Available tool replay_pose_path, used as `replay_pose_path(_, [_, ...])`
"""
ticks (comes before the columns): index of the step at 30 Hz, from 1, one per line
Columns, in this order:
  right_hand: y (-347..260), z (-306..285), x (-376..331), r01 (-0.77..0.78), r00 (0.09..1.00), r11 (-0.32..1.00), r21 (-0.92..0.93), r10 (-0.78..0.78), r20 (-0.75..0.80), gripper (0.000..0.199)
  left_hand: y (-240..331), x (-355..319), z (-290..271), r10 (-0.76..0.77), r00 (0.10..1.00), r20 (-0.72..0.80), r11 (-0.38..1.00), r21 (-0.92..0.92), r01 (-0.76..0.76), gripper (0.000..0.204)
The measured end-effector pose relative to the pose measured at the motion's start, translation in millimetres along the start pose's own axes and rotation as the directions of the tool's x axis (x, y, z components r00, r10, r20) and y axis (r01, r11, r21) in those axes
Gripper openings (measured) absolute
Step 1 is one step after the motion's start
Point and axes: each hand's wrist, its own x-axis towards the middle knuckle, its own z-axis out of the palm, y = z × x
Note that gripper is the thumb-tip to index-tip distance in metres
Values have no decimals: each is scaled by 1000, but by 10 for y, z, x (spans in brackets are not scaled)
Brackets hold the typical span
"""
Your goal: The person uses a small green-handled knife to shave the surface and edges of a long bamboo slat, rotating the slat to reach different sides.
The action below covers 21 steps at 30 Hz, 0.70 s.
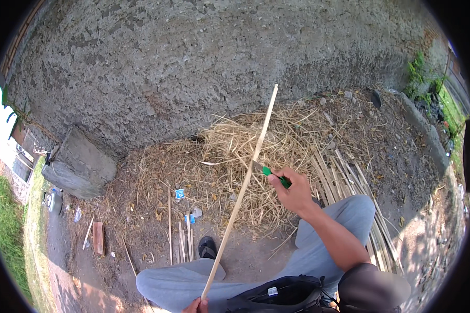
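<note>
1. Seated person, grey trousers, works a long pale bamboo strip (244, 183) that slants up from the lap toward a rough concrete wall (193, 62).
2. Right hand (295, 193) is clenched on a green-handled knife (271, 174); the blade meets the strip about midway along it.
3. Left hand (196, 305) pinches the strip's lower end at the bottom edge of the view; only part of it shows, so the grip looks closed but can't be fully made out.
4. Behind the strip: a heap of dry shavings (256, 151) on bare dirt, w/ a bundle of split bamboo slats (350, 182) lying just right of the right knee.
5. A dark sandal (207, 247) rests on the ground between the knees; a black bag (282, 295) sits on the lap.
6. Left side: a concrete block (78, 164) against the wall, scraps & thin sticks (180, 240) scattered nearby.
</note>
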Motion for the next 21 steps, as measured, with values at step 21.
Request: replay_pose_path(21, [-216,53,-46,-612,787,396,685,388,479,42,-761,-156,-401,-218,925,311,921,-248,301,30])
